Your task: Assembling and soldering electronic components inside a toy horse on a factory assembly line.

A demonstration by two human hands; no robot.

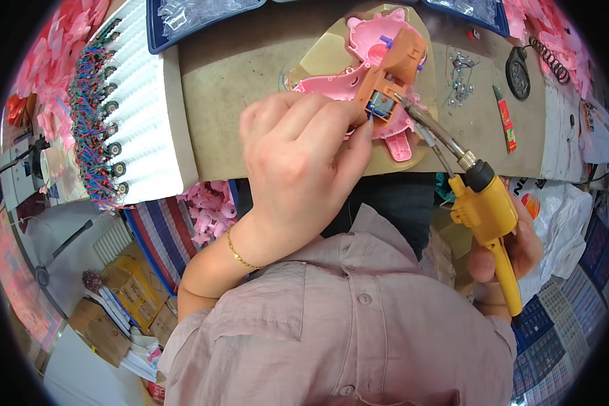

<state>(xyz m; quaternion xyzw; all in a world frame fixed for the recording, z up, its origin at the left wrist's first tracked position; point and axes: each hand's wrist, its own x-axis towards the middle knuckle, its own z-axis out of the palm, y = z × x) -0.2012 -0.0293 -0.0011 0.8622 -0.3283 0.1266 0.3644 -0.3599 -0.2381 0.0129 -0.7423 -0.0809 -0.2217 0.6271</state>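
Observation:
My left hand [298, 149] reaches over the bench, thumb and forefinger pinched on what looks like a thin blue wire [371, 116] at the edge of an orange plastic housing [407, 57]. A small silver motor [384, 103] sits in an opening of that housing. Under it lies a pink toy shell half [369, 39], resting in a tan-yellow shaped holder [325, 51]. In my right hand [526, 245] is a yellow soldering gun [484, 206] with a solder-feed tube. Its tip points left and up to the right edge of the motor opening, seemingly touching there. My left palm and inner fingers are hidden.
A white ridged tray [162, 128] with several speakers and coloured wires [91, 122] stands left. Blue bins [203, 20] hold clear parts at the back. Right of the holder lie small metal parts [460, 71], a red-and-green stick-like tool [505, 120] and a black coiled stand [519, 73].

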